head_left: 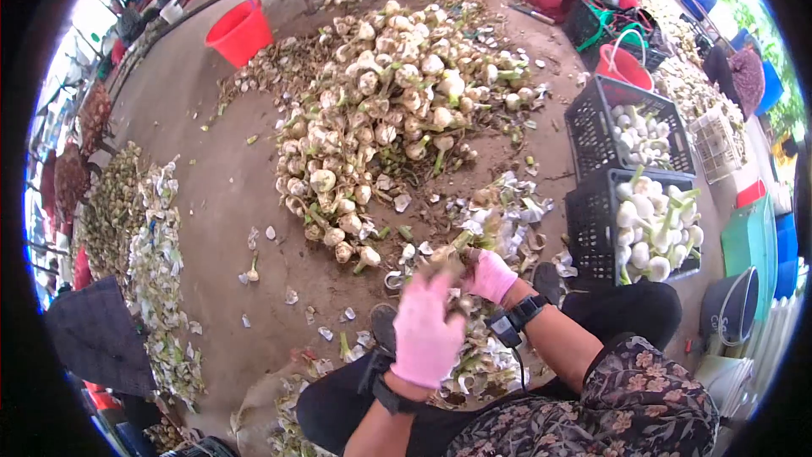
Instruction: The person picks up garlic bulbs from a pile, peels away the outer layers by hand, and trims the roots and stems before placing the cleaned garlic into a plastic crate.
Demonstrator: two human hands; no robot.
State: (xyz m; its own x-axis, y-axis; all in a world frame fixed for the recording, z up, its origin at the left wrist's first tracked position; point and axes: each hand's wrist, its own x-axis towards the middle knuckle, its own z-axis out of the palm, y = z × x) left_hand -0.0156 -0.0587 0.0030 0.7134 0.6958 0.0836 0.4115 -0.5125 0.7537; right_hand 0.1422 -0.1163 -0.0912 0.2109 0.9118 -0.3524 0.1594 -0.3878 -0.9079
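My left hand (427, 330), in a pink glove, is raised in front of my knees. Motion smears its fingers, so their grip does not show. Just to the right, my right hand (492, 278), also gloved in pink, is closed on a brownish garlic bulb (457, 259). The bulb is blurred and lies between the two hands, partly hidden by them. Beyond my hands rises a big heap of garlic bulbs (381, 101) with dirty skins and cut green stems. Loose white peelings (516, 211) lie close to my right hand.
At my right stand two black crates, a nearer crate (588, 228) and a farther crate (585, 131), both holding cleaned white garlic. A red bucket (240, 34) is at the far left. Peelings (156, 262) line the left floor. Another person (746, 80) sits at the far right.
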